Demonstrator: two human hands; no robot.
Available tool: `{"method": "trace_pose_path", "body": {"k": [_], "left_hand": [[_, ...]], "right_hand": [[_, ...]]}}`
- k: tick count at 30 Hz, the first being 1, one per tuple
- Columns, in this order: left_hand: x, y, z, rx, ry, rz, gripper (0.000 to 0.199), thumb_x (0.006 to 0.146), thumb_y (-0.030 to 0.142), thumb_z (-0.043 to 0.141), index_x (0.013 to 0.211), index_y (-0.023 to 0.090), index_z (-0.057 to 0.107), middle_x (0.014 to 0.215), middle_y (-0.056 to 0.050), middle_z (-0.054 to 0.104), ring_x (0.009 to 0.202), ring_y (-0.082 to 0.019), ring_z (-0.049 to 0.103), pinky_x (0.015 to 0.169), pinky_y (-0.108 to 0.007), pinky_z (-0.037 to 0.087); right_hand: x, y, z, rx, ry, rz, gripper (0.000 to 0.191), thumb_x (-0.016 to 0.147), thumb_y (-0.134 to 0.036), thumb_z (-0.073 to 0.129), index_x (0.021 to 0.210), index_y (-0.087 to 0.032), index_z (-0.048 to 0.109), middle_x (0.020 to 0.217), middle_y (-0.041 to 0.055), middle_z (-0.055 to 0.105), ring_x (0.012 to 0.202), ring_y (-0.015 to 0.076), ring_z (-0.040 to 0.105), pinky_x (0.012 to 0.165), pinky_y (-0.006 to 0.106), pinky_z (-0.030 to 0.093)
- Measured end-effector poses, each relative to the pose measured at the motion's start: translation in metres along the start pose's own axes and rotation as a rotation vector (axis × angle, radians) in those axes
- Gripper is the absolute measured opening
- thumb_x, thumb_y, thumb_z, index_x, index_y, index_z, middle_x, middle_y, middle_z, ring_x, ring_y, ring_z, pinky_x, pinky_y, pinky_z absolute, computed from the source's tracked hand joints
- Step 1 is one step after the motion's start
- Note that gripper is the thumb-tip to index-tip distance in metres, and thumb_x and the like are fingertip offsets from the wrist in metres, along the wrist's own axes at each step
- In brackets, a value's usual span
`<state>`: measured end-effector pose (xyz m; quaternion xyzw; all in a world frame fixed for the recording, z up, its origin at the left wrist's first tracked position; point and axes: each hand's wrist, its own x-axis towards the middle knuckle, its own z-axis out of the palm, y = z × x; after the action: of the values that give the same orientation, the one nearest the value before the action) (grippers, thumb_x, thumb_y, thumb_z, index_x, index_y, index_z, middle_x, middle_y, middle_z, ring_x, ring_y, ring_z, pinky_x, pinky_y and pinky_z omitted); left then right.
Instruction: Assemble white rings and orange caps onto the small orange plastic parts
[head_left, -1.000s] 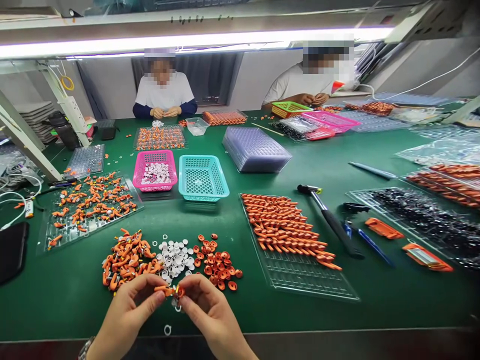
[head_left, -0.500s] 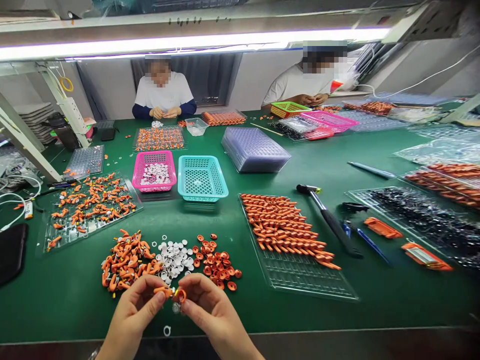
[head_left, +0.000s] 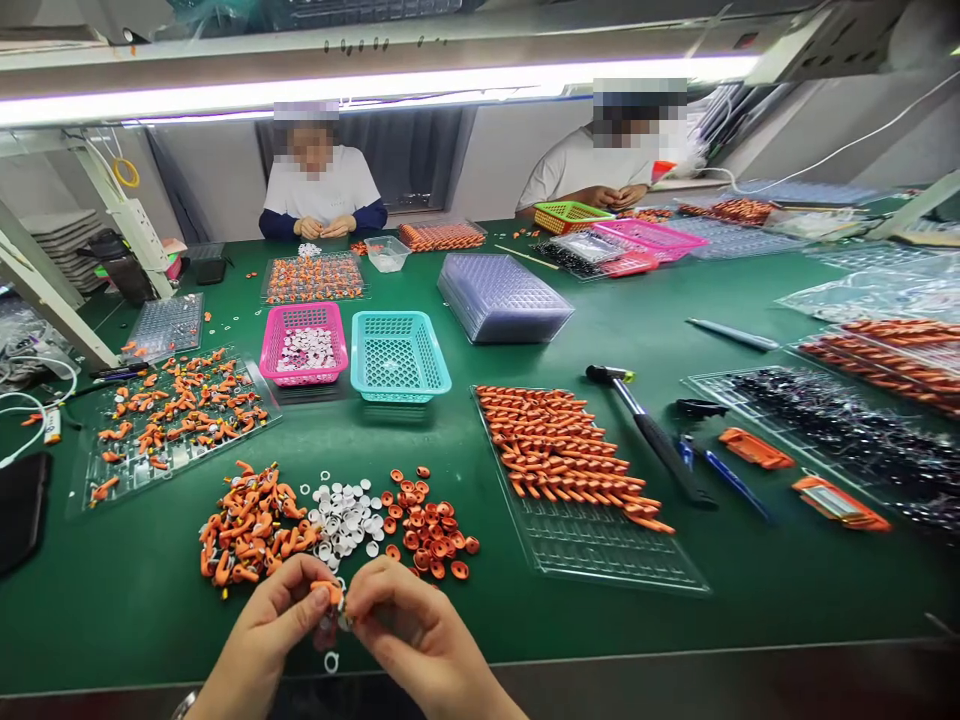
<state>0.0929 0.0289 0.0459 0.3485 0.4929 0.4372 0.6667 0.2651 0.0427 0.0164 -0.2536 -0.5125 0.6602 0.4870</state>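
Pinching: small orange part (head_left: 328, 591), held between both hands just above the near table edge.
Left hand (head_left: 270, 625): fingers curled narrow, thumb and forefinger closed on the orange part.
Right hand (head_left: 405, 625): fingertips pressed to the same piece, touching the left hand's.
Below the hands: one white ring (head_left: 331, 661) lying on the green table (head_left: 480, 620).
Just beyond: orange hook pile (head_left: 247, 525), white caps (head_left: 345, 515), orange rings (head_left: 427, 520), side by side.
Right of those: clear tray (head_left: 600, 545) with rows of orange pieces; hammer (head_left: 649, 435) beside it.
Farther back: pink basket (head_left: 304, 343), teal basket (head_left: 399, 355).
Across the table: two seated people working with their own hands.
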Motion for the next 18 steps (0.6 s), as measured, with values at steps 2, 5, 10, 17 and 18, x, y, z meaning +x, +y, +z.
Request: {"method": "trace_pose_path", "body": {"k": [2,5,10,17,18], "left_hand": [[-0.0002,-0.0008,-0.0008,-0.005,0.009,0.010,0.034,0.071,0.049,0.081,0.075,0.017,0.070,0.065,0.003,0.060,0.059,-0.011,0.051,0.058,-0.021,0.042],[0.0006,-0.0015,-0.0028,0.010,0.020,0.040,0.033,0.071,0.049,0.081,0.077,0.018,0.071,0.067,0.002,0.061,0.059,-0.011,0.052,0.057,-0.021,0.042],[0.0025,-0.0008,-0.0019,0.069,0.018,0.059,0.033,0.072,0.050,0.080,0.078,0.019,0.072,0.069,0.002,0.061,0.062,-0.011,0.051,0.058,-0.021,0.042],[-0.0024,0.0051,0.0032,0.205,0.031,0.063,0.036,0.073,0.055,0.076,0.079,0.019,0.071,0.070,0.002,0.060,0.065,-0.013,0.050,0.061,-0.021,0.042],[-0.0032,0.0060,0.0029,0.228,0.033,0.072,0.036,0.074,0.055,0.076,0.079,0.019,0.071,0.071,0.001,0.060,0.067,-0.014,0.050,0.062,-0.022,0.043]], "right_hand": [[0.0005,0.0009,0.0012,0.090,0.023,0.022,0.005,0.088,-0.028,0.068,0.087,-0.023,0.071,0.085,0.0025,0.060,0.080,0.0169,0.058,0.073,0.029,0.046],[0.0003,0.0033,0.0025,0.155,0.053,0.091,0.008,0.087,-0.030,0.071,0.091,-0.023,0.069,0.083,0.0009,0.061,0.077,0.0146,0.057,0.071,0.026,0.045],[-0.0018,0.0036,0.0033,0.086,0.000,0.089,0.020,0.089,-0.027,0.067,0.109,-0.026,0.068,0.098,0.0048,0.062,0.090,0.0194,0.061,0.082,0.033,0.048],[-0.0021,0.0043,0.0023,-0.019,-0.012,0.005,0.013,0.089,-0.021,0.063,0.098,-0.025,0.072,0.087,0.0022,0.056,0.080,0.0167,0.055,0.072,0.029,0.046],[-0.0022,0.0049,0.0024,-0.008,-0.003,0.005,0.009,0.089,-0.022,0.064,0.095,-0.024,0.071,0.087,0.0021,0.056,0.079,0.0166,0.055,0.071,0.029,0.045]]}}
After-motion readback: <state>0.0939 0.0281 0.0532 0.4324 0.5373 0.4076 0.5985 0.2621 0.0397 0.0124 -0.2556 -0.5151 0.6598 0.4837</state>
